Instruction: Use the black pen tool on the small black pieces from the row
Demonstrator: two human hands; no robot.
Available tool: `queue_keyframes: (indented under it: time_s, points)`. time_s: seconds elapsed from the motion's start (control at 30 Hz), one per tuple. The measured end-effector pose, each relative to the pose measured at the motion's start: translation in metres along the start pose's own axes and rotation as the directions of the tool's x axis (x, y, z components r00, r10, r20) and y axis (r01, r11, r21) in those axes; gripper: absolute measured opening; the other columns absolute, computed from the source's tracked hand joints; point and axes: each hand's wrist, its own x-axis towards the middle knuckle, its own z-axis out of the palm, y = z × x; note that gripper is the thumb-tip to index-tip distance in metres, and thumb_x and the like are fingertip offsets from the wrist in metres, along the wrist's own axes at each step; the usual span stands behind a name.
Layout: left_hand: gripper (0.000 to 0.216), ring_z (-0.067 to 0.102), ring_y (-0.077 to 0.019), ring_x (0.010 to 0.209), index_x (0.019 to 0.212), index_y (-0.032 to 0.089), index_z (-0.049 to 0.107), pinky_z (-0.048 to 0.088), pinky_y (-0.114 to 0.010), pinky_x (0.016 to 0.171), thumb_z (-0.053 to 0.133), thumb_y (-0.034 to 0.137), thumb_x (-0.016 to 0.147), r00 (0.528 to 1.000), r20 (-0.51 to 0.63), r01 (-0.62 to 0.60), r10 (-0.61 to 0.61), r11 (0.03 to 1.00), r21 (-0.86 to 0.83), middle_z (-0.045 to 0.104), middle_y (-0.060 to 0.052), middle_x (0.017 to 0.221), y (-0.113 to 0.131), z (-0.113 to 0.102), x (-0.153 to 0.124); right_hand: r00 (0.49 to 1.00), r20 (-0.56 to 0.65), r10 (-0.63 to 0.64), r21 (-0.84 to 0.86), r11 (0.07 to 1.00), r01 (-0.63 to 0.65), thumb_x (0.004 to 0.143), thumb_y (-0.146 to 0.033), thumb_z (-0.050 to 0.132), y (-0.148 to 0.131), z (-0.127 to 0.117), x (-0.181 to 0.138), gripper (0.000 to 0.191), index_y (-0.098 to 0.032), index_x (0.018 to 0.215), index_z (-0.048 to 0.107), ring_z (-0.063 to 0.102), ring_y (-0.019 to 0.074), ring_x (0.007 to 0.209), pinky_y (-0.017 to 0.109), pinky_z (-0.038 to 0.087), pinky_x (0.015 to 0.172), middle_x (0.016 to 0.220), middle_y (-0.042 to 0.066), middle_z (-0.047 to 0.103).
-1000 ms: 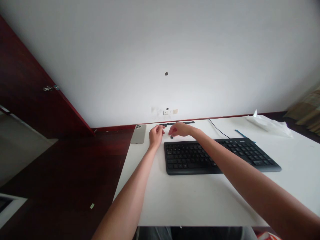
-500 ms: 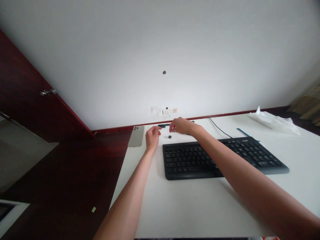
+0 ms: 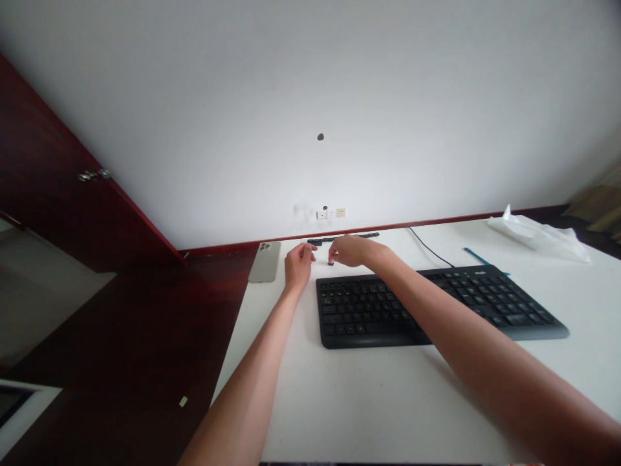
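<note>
My right hand (image 3: 350, 251) is at the back of the white table (image 3: 369, 401), with its fingertips down on a small black keycap (image 3: 330, 261). The keycap seems pinched there, though the fingers partly hide it. My left hand (image 3: 299, 265) sits just to the left, its fingers curled with nothing visible in them. A row of black keycaps (image 3: 342, 239) lies beyond both hands near the wall, partly hidden behind my right hand. A black keyboard (image 3: 436, 304) lies in front of and to the right of my right hand.
A grey smartphone (image 3: 264, 261) lies face down at the table's left edge. A black cable (image 3: 429, 248), a thin blue object (image 3: 485, 261) and a white plastic bag (image 3: 538, 237) lie at the back right. Wall sockets (image 3: 331, 213) sit above the table.
My right hand has come down from just beyond the small keycap onto it. The keycap no longer sits apart on the table. My left hand has barely moved.
</note>
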Motion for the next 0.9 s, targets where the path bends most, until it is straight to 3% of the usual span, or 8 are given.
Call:
queue_keyframes:
  time_s: [0.27,0.6,0.9]
  points:
    - [0.034,0.058,-0.0147,0.066,0.087,0.020,0.070,0.043,-0.024,0.064,0.045,0.041,0.096,1.000,0.015,-0.007,0.007,1.000,0.015,0.063,-0.001,0.069,0.002,-0.001,-0.001,0.993,-0.088,0.082,0.014,0.997,-0.082,0.094,-0.011,0.051,0.014,0.014,0.008,0.046,-0.024,0.134,0.069,0.065,0.0343,0.123,0.044,0.053,0.096,0.131,0.013,0.071]
    - [0.034,0.058,-0.0148,0.066,0.086,0.020,0.070,0.044,-0.025,0.064,0.046,0.041,0.097,1.000,0.021,-0.003,0.004,1.000,-0.015,0.061,-0.001,0.067,0.001,0.001,-0.001,0.980,-0.181,0.086,0.007,0.996,-0.087,0.095,-0.011,0.050,0.031,0.030,0.018,0.053,-0.027,0.144,0.061,0.067,0.0341,0.122,0.043,0.054,0.095,0.138,0.014,0.067]
    - [0.032,0.058,-0.0146,0.066,0.085,0.021,0.069,0.045,-0.025,0.065,0.046,0.040,0.097,1.000,0.031,-0.002,0.002,1.000,-0.014,0.061,0.000,0.067,0.000,0.000,-0.001,0.976,-0.205,0.078,-0.024,0.996,-0.084,0.096,-0.010,0.048,0.029,0.026,0.016,0.054,-0.026,0.146,0.059,0.068,0.0331,0.119,0.042,0.053,0.094,0.133,0.015,0.070]
